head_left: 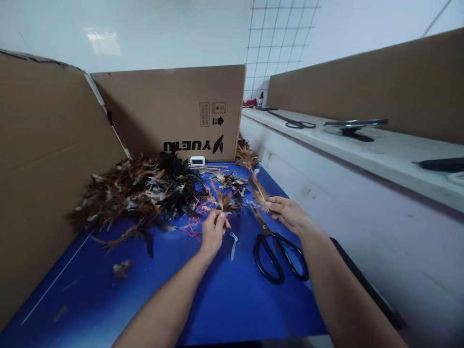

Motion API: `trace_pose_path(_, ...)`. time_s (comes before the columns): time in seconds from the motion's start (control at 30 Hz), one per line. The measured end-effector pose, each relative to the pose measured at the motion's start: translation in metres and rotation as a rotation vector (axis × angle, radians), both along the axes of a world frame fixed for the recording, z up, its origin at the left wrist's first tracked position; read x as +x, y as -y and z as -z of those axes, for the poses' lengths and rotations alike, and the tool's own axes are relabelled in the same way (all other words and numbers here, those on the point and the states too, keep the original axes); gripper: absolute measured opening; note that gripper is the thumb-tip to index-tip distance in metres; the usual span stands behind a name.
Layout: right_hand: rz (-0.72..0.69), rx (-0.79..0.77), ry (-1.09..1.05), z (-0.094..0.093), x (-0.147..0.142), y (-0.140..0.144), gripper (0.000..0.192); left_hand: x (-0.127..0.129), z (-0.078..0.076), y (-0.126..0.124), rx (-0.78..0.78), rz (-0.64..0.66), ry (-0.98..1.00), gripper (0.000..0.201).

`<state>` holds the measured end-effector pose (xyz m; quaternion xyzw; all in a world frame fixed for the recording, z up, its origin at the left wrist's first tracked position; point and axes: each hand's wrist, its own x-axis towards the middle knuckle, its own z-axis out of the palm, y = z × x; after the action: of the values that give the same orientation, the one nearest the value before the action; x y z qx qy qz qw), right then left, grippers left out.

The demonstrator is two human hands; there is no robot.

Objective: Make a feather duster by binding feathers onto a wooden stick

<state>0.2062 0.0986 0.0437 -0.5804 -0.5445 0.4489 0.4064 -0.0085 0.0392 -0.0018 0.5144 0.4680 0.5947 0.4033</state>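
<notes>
My left hand point(213, 233) is closed, thumb against fingers, on the base of a small bunch of brown feathers point(224, 199). To its right, my right hand point(288, 212) pinches the end of a long brown feather point(258, 187) with a pale shaft; the feather points away from me. Just below that hand lies a pair of scissors point(267, 232) with big black loop handles, blades pointing away. A short white strip point(234, 245) rests on the blue table point(232, 299) between my hands. Pink string point(192, 227) lies tangled left of my left hand.
A large heap of brown and black feathers point(137, 186) fills the left back. Behind stand a small white device point(197, 160), thin sticks point(212, 169), a feather bundle point(246, 155) and a cardboard box wall point(163, 106). On the right ledge point(311, 137) lie more scissors point(299, 124).
</notes>
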Motion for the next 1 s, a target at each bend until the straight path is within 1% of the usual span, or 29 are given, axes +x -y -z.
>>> trace_pose_path(0.07,-0.076,-0.064,-0.313,-0.003,-0.012,0.008,0.029,0.002,0.0,0.0,-0.016,0.042,0.074,0.03)
trace_pose_path(0.1,-0.104,-0.092,-0.406,-0.003,-0.018,0.012,0.035,0.003,-0.001,0.0,-0.027,0.067,0.115,0.03)
trace_pose_path(0.2,-0.192,-0.136,-0.459,0.001,-0.039,0.02,0.039,0.006,0.0,0.0,-0.088,0.135,0.223,0.031)
trace_pose_path(0.3,-0.299,-0.193,-0.45,0.008,-0.057,0.024,0.032,0.007,0.0,0.001,-0.17,0.175,0.287,0.035)
trace_pose_path(0.37,-0.33,-0.224,-0.451,0.013,-0.067,0.026,0.026,0.007,0.001,0.0,-0.215,0.17,0.322,0.038)
trace_pose_path(0.47,-0.296,-0.229,-0.457,0.018,-0.076,0.026,0.028,0.006,0.001,-0.001,-0.269,0.161,0.388,0.042)
trace_pose_path(0.57,-0.261,-0.196,-0.457,0.022,-0.081,0.027,0.031,0.004,0.001,-0.001,-0.313,0.198,0.45,0.042)
trace_pose_path(0.67,-0.303,-0.19,-0.508,0.025,-0.085,0.029,0.03,0.003,0.001,0.0,-0.351,0.284,0.492,0.04)
trace_pose_path(0.77,-0.333,-0.182,-0.516,0.027,-0.087,0.029,0.027,0.002,0.002,-0.001,-0.329,0.331,0.491,0.039)
trace_pose_path(0.8,-0.321,-0.176,-0.502,0.027,-0.088,0.028,0.027,0.001,0.003,-0.001,-0.313,0.332,0.479,0.039)
trace_pose_path(0.9,-0.224,-0.157,-0.454,0.024,-0.088,0.022,0.029,-0.001,0.003,-0.001,-0.295,0.347,0.413,0.041)
trace_pose_path(1.0,-0.159,-0.13,-0.426,0.016,-0.088,0.012,0.032,-0.003,0.001,0.0,-0.308,0.414,0.376,0.044)
